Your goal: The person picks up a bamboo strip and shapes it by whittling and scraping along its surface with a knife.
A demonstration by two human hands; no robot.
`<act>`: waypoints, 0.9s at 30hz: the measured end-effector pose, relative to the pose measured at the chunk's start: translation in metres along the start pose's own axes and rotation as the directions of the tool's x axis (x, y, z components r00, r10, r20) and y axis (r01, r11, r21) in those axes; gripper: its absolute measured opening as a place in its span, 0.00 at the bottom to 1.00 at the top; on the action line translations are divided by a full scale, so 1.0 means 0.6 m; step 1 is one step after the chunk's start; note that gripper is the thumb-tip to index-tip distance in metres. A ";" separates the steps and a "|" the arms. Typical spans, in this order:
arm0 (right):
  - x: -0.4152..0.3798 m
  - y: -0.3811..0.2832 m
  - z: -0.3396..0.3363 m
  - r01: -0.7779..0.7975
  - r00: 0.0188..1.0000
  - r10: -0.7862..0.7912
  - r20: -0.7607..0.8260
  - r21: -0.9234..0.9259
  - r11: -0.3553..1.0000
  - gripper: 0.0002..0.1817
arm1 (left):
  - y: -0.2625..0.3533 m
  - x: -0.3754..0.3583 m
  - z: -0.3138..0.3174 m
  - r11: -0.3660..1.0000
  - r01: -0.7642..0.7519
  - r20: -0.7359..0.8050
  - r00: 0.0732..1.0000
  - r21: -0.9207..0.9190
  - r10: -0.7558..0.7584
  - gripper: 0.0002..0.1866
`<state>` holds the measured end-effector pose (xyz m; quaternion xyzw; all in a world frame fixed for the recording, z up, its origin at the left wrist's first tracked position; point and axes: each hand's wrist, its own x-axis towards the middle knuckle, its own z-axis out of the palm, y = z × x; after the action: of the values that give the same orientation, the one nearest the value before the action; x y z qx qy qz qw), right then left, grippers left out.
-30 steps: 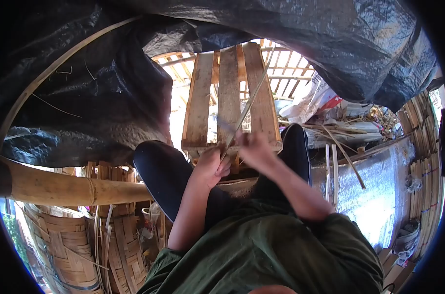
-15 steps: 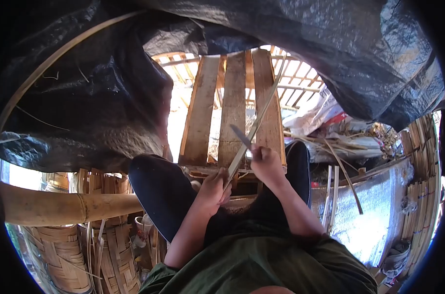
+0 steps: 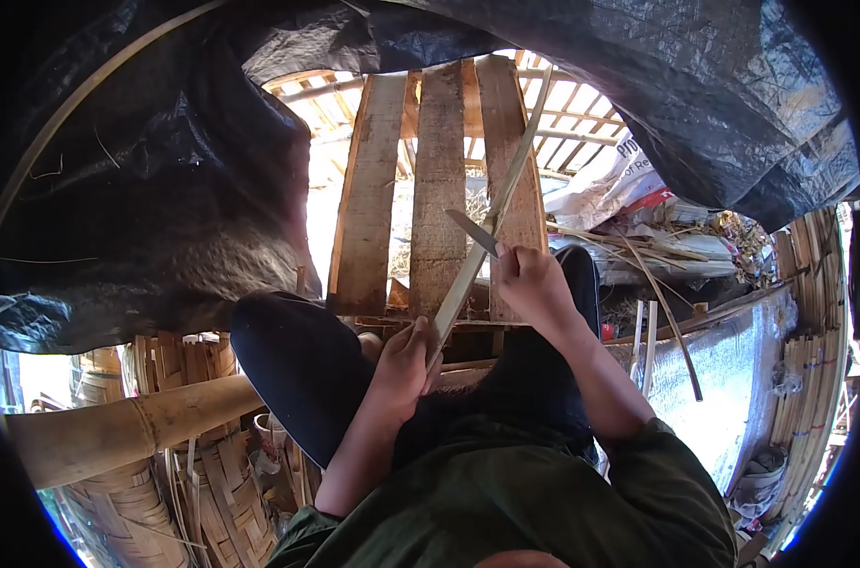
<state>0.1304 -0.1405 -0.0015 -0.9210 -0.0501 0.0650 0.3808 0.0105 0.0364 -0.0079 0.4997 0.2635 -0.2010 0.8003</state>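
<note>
My left hand (image 3: pixel 403 367) is closed around the lower end of a long bamboo strip (image 3: pixel 465 282). The strip slants up and to the right, over the wooden planks, its far end thin and pointed. In my right hand (image 3: pixel 534 284) is a knife (image 3: pixel 474 232), the handle hidden in my fist. Its blade points up and left and crosses the strip about midway along. The blade appears to touch the strip there.
Rough planks (image 3: pixel 439 189) form a bench in front of my knees. Black plastic sheeting (image 3: pixel 155 180) hangs on both sides. A thick bamboo pole (image 3: pixel 136 426) runs at left above woven baskets (image 3: pixel 117 506). White sacks (image 3: pixel 615 185) and bundled bamboo slats (image 3: pixel 804 417) are at right.
My right hand and the knife have moved a little up and right along the strip. The left hand still grips the lower end. The head view has shifted slightly.
</note>
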 end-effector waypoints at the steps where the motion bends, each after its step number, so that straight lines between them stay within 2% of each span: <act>1: -0.014 -0.015 -0.004 0.003 1.000 -0.003 -0.005 -0.002 1.000 0.22 | 0.008 0.000 0.001 1.000 0.005 0.028 1.000 0.009 -0.005 0.19; 3: -0.064 -0.036 0.006 0.206 0.931 -0.220 0.291 0.078 0.975 0.24 | 0.004 0.007 -0.003 0.998 -0.018 -0.023 1.000 0.066 0.019 0.20; 5: -0.063 -0.006 0.017 0.235 0.931 -0.242 0.272 0.059 0.970 0.24 | -0.004 0.002 -0.003 0.992 -0.013 -0.064 0.998 0.126 0.021 0.21; 7: -0.008 0.017 -0.006 0.220 0.974 -0.215 0.078 -0.069 0.973 0.22 | 0.002 -0.004 0.000 0.985 -0.040 0.006 0.999 0.167 0.040 0.24; 8: 0.013 -0.014 -0.041 -0.121 0.979 0.130 0.159 -0.065 0.991 0.20 | 0.000 -0.006 -0.003 0.984 -0.036 0.019 0.999 0.175 0.034 0.24; 9: 0.002 -0.010 -0.031 -0.124 0.981 0.133 0.144 -0.066 0.990 0.20 | -0.001 -0.008 -0.005 0.989 -0.038 0.033 0.999 0.146 0.033 0.24; 10: -0.019 -0.004 -0.008 0.157 0.984 -0.144 0.104 -0.133 0.979 0.20 | -0.001 -0.007 -0.006 0.993 -0.044 0.041 0.998 0.113 0.039 0.25; 11: -0.044 -0.003 0.013 0.417 0.909 -0.407 0.092 -0.204 0.885 0.20 | -0.002 -0.008 -0.009 0.993 -0.045 0.043 0.998 0.113 0.041 0.25; 12: -0.070 -0.020 0.023 0.272 0.948 -0.268 0.169 -0.001 0.962 0.21 | -0.004 -0.011 -0.013 0.991 -0.046 0.033 0.999 0.123 0.042 0.25; 13: -0.063 -0.016 0.021 0.269 0.950 -0.264 0.164 -0.004 0.963 0.21 | -0.004 -0.012 -0.016 0.990 -0.048 0.025 0.999 0.133 0.045 0.25; 15: -0.025 -0.003 0.005 0.121 0.977 -0.114 0.182 -0.029 0.992 0.22 | -0.006 -0.013 -0.016 0.985 -0.057 0.022 0.998 0.160 0.054 0.25; 16: -0.008 -0.031 -0.023 -0.074 0.982 0.084 0.168 -0.069 0.995 0.20 | -0.007 -0.014 -0.016 0.980 -0.067 0.009 0.998 0.186 0.066 0.26; 17: -0.018 -0.031 -0.014 -0.071 0.982 0.083 0.169 -0.076 0.995 0.20 | -0.005 -0.018 -0.018 0.981 -0.069 0.011 0.998 0.180 0.068 0.26; 19: -0.051 -0.031 0.017 0.154 0.954 -0.130 0.271 -0.068 0.986 0.20 | 0.002 -0.025 -0.022 0.987 -0.027 0.001 1.000 0.161 0.027 0.25; 20: -0.072 -0.042 0.021 0.263 0.929 -0.265 0.257 0.046 0.964 0.22 | 0.000 -0.028 -0.026 0.987 -0.017 -0.003 1.000 0.159 0.018 0.25; 21: -0.067 -0.036 0.021 0.253 0.931 -0.256 0.261 0.045 0.966 0.22 | -0.002 -0.027 -0.029 0.983 -0.036 -0.002 0.999 0.181 0.037 0.25; 23: -0.019 -0.018 0.006 -0.107 0.967 0.111 0.228 -0.033 0.994 0.23 | -0.006 -0.030 -0.030 0.980 -0.056 0.001 0.998 0.189 0.057 0.25; 24: -0.001 -0.017 -0.003 0.001 0.996 0.011 0.087 -0.139 0.990 0.23 | -0.008 -0.032 -0.030 0.983 -0.042 0.000 0.999 0.178 0.043 0.25; 25: -0.014 -0.019 0.006 0.010 0.996 0.002 0.087 -0.144 0.990 0.23 | -0.006 -0.030 -0.030 0.985 -0.035 -0.001 0.999 0.167 0.036 0.25; 27: -0.056 -0.020 0.037 0.190 0.968 -0.172 0.182 -0.086 0.978 0.25 | 0.002 -0.034 -0.034 0.986 -0.027 -0.010 1.000 0.163 0.029 0.25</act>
<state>0.0934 -0.1217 -0.0060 -0.9217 -0.1704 0.1072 0.3315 -0.0091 0.0567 -0.0019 0.5683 0.2441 -0.2075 0.7579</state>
